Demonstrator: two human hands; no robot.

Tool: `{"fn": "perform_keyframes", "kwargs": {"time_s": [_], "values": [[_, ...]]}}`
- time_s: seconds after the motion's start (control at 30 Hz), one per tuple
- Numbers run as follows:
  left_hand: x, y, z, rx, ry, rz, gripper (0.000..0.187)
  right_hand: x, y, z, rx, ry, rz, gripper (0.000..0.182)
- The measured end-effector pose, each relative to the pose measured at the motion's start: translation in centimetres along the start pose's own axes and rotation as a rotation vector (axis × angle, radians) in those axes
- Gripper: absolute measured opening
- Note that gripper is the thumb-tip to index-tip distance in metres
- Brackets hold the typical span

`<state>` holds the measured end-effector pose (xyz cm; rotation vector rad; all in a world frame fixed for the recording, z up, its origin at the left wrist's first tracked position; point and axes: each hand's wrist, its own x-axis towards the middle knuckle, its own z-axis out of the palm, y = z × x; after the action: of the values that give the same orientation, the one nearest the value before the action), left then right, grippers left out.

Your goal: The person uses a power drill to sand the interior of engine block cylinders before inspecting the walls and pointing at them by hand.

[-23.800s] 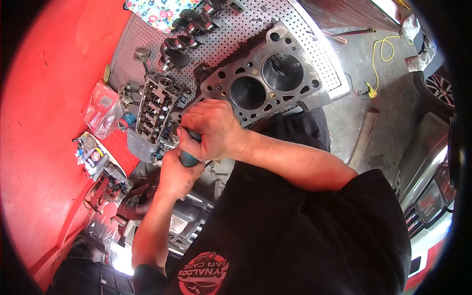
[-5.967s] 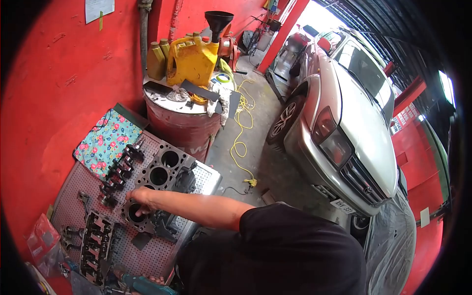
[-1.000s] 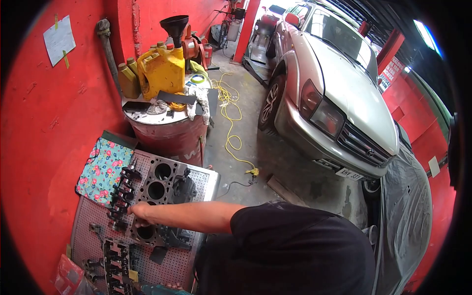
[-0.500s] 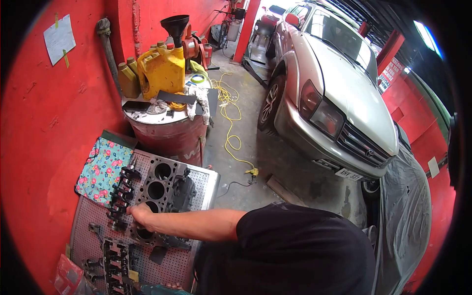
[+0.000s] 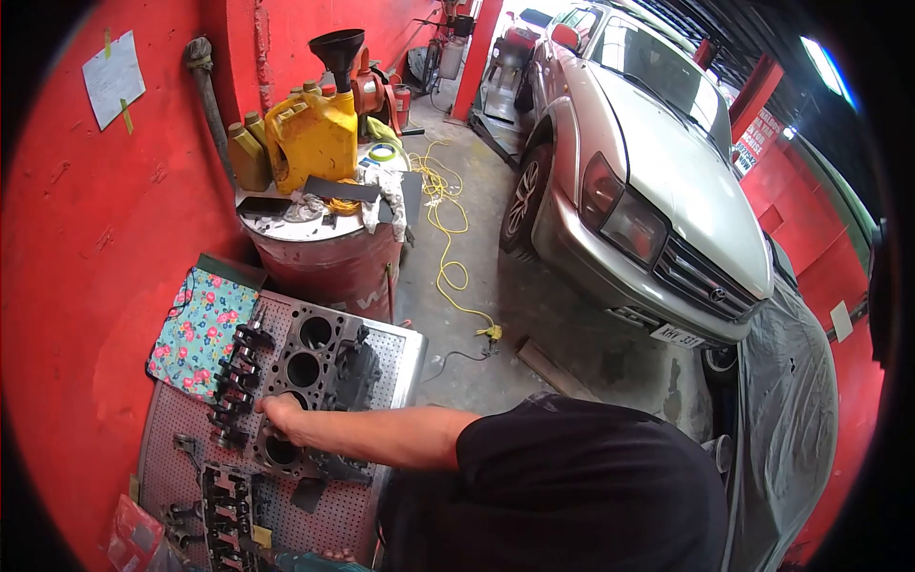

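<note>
My right hand (image 5: 283, 418) reaches in over the engine block (image 5: 303, 370), its fingers curled closed above the deck beside the cylinder bores. Whatever they pinch, if anything, is too small to make out. Just left of the fingertips lies a crankshaft (image 5: 234, 381), apart from the hand. I cannot see my left hand. A teal object (image 5: 310, 561) shows at the bottom edge, partly cut off, near a cylinder head (image 5: 227, 515).
A floral cloth-like item (image 5: 195, 334) lies at the bench's (image 5: 172, 419) back left. Piston rods (image 5: 187, 444) and a red packet (image 5: 133, 534) are nearby. Beyond stands a drum (image 5: 324, 272) with a yellow jug (image 5: 315, 138). A yellow cord (image 5: 448, 257) crosses the floor by a parked car (image 5: 658, 153).
My right hand has shifted slightly right, away from the crankshaft, and remains over the block. The other parts on the bench look unmoved.
</note>
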<state>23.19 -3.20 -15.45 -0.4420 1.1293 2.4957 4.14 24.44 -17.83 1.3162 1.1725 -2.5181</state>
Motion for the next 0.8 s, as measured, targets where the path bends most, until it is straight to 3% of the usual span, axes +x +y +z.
{"fn": "perform_keyframes", "kwargs": {"time_s": [0.1,0.2,0.3,0.5,0.6,0.8], "values": [[-0.1,-0.1,0.6,0.097,0.07,0.035,0.068,0.2,0.0,-0.3,-0.019,-0.017,-0.008,0.032],[0.7,0.0,-0.5,-0.064,-0.058,-0.075,0.069,0.8,0.5,-0.6,-0.03,-0.032,-0.003,0.034],[0.6,0.1,-0.2,-0.032,0.017,-0.071,0.07,0.5,0.5,-0.6,-0.028,-0.023,0.011,0.036],[0.8,0.0,-0.6,-0.082,-0.145,-0.059,0.066,0.0,0.7,0.0,0.079,0.013,0.001,0.032],[0.5,-0.1,-0.6,-0.002,-0.045,-0.004,0.066,-0.4,0.6,0.1,0.105,0.008,0.004,0.032],[1.1,0.1,-1.4,-0.051,-0.068,-0.071,0.066,-0.8,0.6,-0.5,0.043,-0.008,-0.017,0.038]]}}
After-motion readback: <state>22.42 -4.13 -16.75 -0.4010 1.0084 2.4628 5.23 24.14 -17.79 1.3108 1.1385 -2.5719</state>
